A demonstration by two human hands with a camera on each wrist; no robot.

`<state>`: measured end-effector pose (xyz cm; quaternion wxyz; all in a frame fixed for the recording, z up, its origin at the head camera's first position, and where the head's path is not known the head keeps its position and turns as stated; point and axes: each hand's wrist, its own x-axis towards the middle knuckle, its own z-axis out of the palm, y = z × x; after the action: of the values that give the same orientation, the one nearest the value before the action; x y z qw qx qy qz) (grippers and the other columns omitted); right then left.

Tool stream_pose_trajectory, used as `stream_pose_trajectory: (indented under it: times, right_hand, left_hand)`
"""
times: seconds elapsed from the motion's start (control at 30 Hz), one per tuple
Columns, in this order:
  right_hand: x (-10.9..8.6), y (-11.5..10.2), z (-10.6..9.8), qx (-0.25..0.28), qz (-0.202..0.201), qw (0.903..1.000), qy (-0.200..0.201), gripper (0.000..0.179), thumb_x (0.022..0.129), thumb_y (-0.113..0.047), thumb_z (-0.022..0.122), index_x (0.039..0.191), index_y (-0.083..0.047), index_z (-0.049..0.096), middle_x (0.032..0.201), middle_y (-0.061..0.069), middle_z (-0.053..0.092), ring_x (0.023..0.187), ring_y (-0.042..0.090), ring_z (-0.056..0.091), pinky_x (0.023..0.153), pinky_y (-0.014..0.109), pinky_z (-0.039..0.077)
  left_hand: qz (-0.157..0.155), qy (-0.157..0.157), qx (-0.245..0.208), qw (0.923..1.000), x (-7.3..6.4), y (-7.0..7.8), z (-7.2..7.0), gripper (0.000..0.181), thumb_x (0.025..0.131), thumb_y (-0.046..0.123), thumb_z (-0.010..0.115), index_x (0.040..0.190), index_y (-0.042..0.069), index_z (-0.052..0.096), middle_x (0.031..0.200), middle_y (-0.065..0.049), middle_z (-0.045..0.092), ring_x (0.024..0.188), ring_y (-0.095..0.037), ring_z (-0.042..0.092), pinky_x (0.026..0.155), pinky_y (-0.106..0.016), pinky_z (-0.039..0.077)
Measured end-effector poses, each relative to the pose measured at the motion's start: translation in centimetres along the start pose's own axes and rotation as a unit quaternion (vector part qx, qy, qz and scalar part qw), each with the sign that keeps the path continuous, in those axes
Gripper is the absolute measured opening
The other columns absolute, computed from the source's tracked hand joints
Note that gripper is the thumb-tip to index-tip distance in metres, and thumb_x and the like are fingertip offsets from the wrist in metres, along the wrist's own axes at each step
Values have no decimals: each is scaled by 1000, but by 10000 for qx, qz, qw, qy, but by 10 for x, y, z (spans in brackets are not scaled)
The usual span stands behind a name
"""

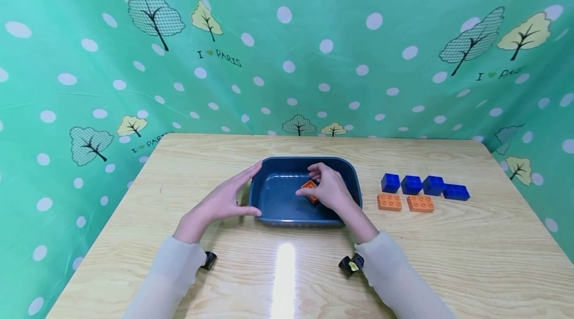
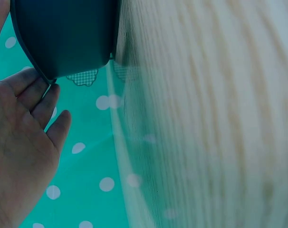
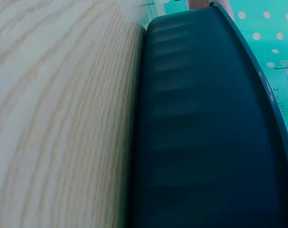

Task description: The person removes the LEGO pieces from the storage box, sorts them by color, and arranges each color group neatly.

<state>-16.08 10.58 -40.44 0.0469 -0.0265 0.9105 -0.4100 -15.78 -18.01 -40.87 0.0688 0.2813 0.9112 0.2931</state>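
Note:
A dark blue rectangular tub (image 1: 278,220) stands on the table. My left hand (image 1: 219,202) spans its left end, thumb and fingers spread toward the rim; in the left wrist view, fingertips (image 2: 50,92) meet the tub's edge. My right hand (image 1: 329,189) reaches over the tub's right side. An orange brick (image 1: 309,199) lies inside, tilted, partly behind the right thumb. The right fingers are bent but stand apart from the thumb, above the brick. In the right wrist view, the tub's outer wall (image 3: 206,118) hides the right hand.
Right of the tub, several blue bricks (image 1: 411,185) form a row, the rightmost lying flat. In front of them lie two orange bricks (image 1: 389,202). A green dotted cloth (image 1: 269,60) hangs behind the wooden table (image 1: 251,274).

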Motion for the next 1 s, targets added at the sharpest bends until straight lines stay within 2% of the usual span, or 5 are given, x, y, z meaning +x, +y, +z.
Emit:
stream_pose_trajectory:
  times: [0.3, 0.47, 0.7, 0.83, 1.0]
  right_hand:
    - [3, -1, 4, -58, 116, 9995, -279, 55, 77, -6, 85, 126, -5, 61, 115, 9, 67, 103, 22, 62, 94, 39, 55]
    - [2, 0, 3, 447, -177, 9979, -425, 46, 81, 0, 79, 124, -5, 62, 116, 11, 67, 106, 23, 63, 97, 39, 56]
    - [2, 4, -5, 1847, -945, 9770, -503, 47, 85, 2, 74, 130, 1, 60, 125, 18, 65, 114, 32, 63, 101, 46, 54]
    - [0, 4, -9, 2162, -1209, 9677, -473, 46, 88, 0, 73, 131, 2, 58, 129, 20, 64, 115, 33, 63, 100, 41, 55]
    - [-6, 2, -17, 2297, -1342, 9630, -426, 42, 93, -4, 68, 133, 2, 58, 132, 19, 62, 118, 33, 62, 97, 28, 56]
  left_hand:
    - [19, -22, -32, 10000, -1, -2, -1, 110, 76, 47, 84, 161, 23, 18, 168, 0, 19, 152, -32, 28, 118, -60, 33]
    - [-8, -5, -39, 10000, -2, -3, -1, 110, 75, 49, 84, 161, 25, 19, 168, 1, 19, 151, -32, 29, 117, -60, 35]
    - [-79, -14, -43, 10000, -2, -2, -1, 110, 75, 48, 84, 161, 27, 18, 168, 1, 20, 151, -32, 30, 116, -60, 36]
    - [-61, -31, -42, 10000, -2, -3, -1, 110, 75, 50, 84, 161, 28, 18, 168, 1, 19, 151, -32, 30, 116, -60, 35]
    - [15, -40, 14, 10000, 0, -4, -1, 111, 75, 52, 83, 161, 28, 17, 168, 1, 19, 152, -31, 29, 117, -59, 35]
